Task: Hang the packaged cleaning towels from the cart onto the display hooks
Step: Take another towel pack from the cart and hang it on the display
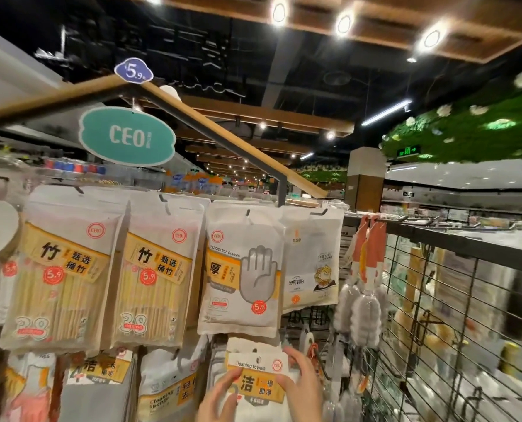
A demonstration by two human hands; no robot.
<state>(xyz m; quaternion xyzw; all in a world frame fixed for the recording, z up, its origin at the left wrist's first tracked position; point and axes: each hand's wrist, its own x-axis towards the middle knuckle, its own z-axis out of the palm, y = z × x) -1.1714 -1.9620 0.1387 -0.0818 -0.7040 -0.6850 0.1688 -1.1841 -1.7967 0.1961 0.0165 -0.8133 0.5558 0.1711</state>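
Towel pack [255, 379] upright, label facing out, below the glove pack [241, 269]; left hand [220, 397] and right hand [303, 382] fingers pinch its sides. Shop rack, wire grid [436, 315] rightward.

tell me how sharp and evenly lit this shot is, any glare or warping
Head view: the ceiling spotlights blow out into glare; the wire rack on the right is motion-smeared; wide-angle warping bends the wooden beam; the cleaning towels pack and both hands, left and right, are soft but legible.
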